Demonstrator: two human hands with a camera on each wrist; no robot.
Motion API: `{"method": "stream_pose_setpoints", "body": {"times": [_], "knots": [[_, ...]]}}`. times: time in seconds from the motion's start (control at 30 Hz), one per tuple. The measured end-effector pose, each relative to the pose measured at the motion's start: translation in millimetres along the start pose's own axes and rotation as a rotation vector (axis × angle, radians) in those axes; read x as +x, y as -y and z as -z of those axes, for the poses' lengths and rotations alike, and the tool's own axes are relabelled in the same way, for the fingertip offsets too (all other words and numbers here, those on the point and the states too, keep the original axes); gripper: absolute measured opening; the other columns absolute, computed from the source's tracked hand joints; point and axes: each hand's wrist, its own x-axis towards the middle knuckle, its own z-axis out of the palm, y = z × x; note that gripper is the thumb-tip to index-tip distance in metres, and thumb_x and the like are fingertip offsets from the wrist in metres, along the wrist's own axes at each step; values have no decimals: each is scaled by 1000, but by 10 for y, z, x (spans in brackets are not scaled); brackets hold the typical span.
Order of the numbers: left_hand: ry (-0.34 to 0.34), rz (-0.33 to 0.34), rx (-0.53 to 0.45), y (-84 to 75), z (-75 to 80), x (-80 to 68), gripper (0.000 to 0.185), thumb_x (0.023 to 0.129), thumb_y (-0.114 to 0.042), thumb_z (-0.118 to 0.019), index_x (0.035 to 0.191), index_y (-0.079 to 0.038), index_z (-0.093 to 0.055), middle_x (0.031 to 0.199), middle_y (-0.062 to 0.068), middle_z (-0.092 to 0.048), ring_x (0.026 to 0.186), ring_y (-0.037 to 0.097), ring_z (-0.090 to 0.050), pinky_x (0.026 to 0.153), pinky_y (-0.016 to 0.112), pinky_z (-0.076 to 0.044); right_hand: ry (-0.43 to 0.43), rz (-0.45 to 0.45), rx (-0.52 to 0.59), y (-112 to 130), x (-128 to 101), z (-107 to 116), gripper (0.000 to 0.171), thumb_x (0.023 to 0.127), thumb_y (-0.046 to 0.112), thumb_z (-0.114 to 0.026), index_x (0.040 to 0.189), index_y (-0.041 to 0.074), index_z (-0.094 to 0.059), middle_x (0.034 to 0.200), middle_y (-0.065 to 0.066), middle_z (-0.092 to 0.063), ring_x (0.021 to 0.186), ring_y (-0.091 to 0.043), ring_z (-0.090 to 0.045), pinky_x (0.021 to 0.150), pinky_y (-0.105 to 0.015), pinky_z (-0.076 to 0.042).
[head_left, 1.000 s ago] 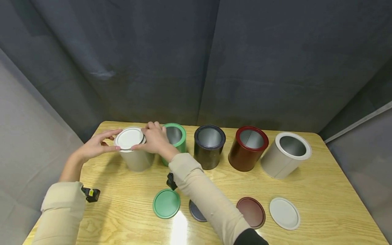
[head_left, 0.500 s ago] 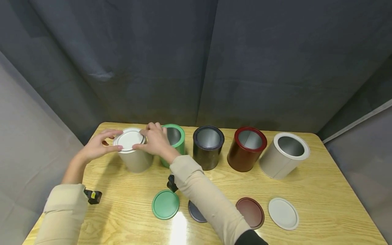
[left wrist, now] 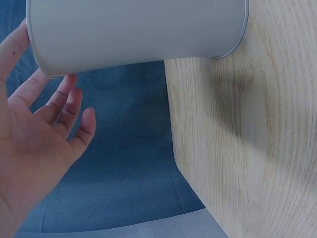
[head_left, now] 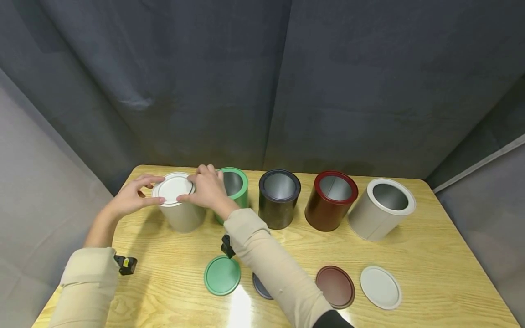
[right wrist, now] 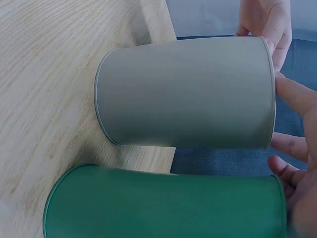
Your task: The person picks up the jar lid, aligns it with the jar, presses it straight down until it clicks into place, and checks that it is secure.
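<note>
White lid [head_left: 172, 188] sits on the far-left can [head_left: 182, 214], both hands [head_left: 131, 196] [head_left: 207, 187] gripping its rim; four cans still open, lids lying near

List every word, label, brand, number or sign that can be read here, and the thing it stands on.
None can be read. The cans and loose lids are plain, without labels. A small yellow patch on the black clip at the left sleeve is too small to read.
</note>
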Motion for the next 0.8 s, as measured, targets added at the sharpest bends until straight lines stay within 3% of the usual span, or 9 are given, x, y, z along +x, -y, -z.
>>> {"method": "stream_pose_setpoints", "body": {"times": [0.2, 0.37, 0.67, 0.8], "knots": [[-9, 3, -3, 16, 9, -12, 51, 79, -18, -71, 123, 0, -53, 121, 18, -47, 98, 28, -42, 68, 35, -42, -3, -18, -5, 21, 8, 3, 61, 69, 66, -63, 118, 28, -63, 102, 6, -48, 94, -12, -37, 76, -30, -27], [-10, 10, 4, 10, 5, -22, 51, 80, -20, -70, 125, -2, -53, 122, 18, -46, 101, 29, -42, 71, 37, -40, 2, -32, -18, 15, 6, 17, 60, 71, 66, -61, 119, 29, -62, 101, 6, -47, 94, -13, -36, 77, -32, -27], [-105, -27, 40, 23, 7, -72, 41, 80, -17, -70, 116, 1, -60, 117, 17, -50, 100, 33, -44, 67, 29, -38, -24, -73, 32, 5, -12, 28, 51, 74, 60, -62, 116, 32, -63, 103, 5, -48, 96, -13, -36, 79, -31, -27], [-117, -19, 35, 14, -4, -76, 40, 79, -16, -70, 114, 2, -61, 115, 18, -51, 100, 33, -43, 67, 29, -38, -28, -86, 26, 9, -18, 23, 50, 74, 61, -62, 115, 33, -64, 104, 5, -49, 96, -13, -36, 79, -31, -27]]}}
